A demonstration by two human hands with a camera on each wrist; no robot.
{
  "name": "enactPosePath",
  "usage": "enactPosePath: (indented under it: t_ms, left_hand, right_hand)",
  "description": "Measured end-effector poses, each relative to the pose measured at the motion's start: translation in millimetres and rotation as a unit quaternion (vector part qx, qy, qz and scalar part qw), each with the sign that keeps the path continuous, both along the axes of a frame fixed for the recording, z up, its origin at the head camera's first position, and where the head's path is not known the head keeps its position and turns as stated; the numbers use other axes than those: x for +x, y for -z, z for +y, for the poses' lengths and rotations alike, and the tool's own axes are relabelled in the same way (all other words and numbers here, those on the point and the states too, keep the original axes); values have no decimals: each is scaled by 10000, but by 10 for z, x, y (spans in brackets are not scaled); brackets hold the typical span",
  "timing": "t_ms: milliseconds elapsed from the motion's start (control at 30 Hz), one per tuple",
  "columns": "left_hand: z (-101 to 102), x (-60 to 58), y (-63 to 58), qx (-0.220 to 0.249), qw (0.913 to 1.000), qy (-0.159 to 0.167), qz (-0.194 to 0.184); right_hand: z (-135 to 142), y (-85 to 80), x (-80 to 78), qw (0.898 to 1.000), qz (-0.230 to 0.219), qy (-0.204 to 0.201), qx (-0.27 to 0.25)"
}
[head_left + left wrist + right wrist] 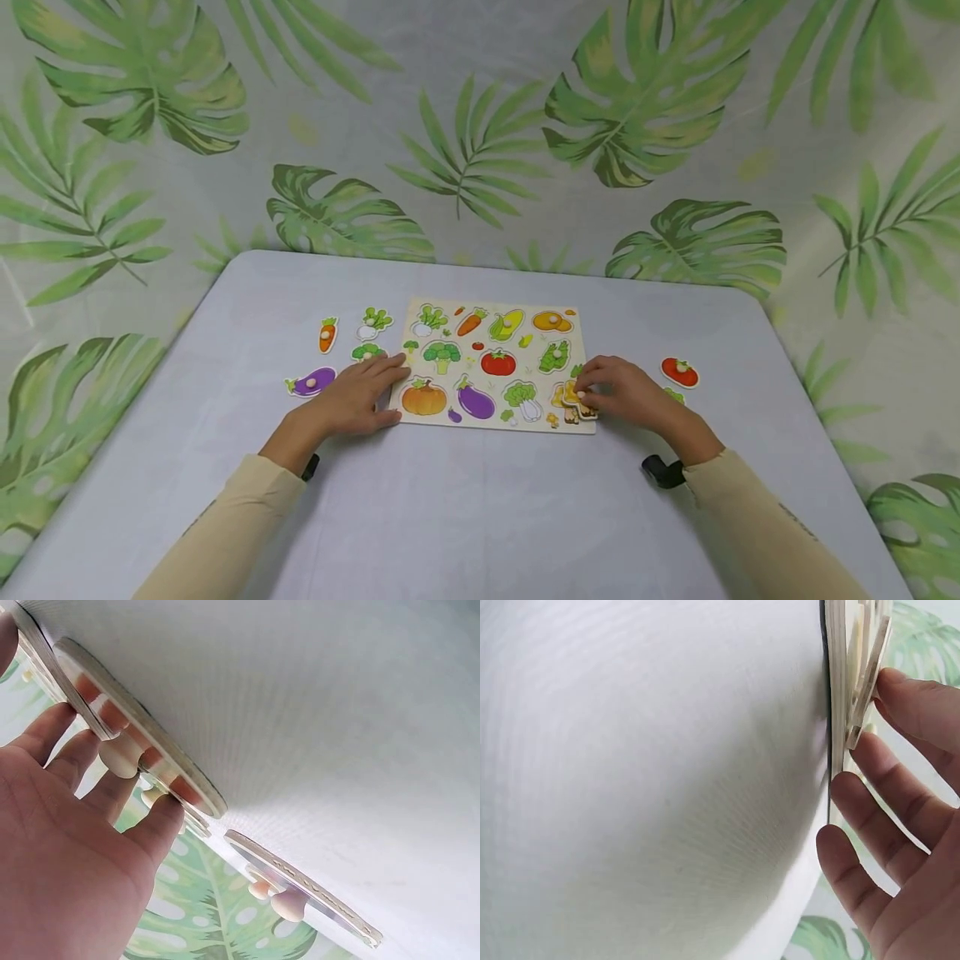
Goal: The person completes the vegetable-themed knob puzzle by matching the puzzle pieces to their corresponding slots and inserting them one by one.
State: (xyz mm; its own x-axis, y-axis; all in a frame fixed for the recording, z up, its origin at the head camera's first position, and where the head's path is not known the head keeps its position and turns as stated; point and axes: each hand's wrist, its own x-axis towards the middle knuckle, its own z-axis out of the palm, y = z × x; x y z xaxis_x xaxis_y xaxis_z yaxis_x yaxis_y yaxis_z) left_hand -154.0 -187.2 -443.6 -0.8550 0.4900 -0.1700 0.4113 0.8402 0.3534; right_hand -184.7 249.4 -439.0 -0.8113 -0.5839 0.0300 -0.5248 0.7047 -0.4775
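Note:
A wooden vegetable puzzle board (465, 371) lies flat on the table. My left hand (360, 396) rests at its left edge with fingers extended and thumb low. Partly covered by that hand is a broccoli piece (367, 352), close under the fingers in the left wrist view. At the board's lower right corner, my right hand (626, 392) pinches a mushroom puzzle piece (572, 394) between thumb and finger. The piece (868, 686) is tilted against the board's face in the right wrist view, over the mushroom picture. Corn, potato and leafy green pieces sit in the board.
Left of the board lie a carrot piece (327, 336), a radish piece (373, 323) and an eggplant piece (311, 383). A tomato piece (679, 372) lies to the right, with a green piece (675, 395) partly behind my right hand. Leaf-patterned cloth (465, 158) surrounds the table.

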Motion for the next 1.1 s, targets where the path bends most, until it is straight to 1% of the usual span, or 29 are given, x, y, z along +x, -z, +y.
enactPosePath:
  t_ms: [133,233,533,933,1100]
  left_hand:
    - [-5,-9,5,4,10000,18,26]
    - [-5,-8,4,10,10000,0,25]
    - [10,-5,5,13,10000,3,-3]
    - [8,5,-21,30,10000,37,31]
    - [10,8,-20,39,10000,-2,-10]
  right_hand:
    - [-24,4,-1,9999,89,-51,91]
    - [-33,3,3,9999,65,-24,146]
    - [-65,48,21,9997,213,13,81]
    - [-119,46,40,9996,154,217,127]
    - [-139,43,50,9995,123,248,155]
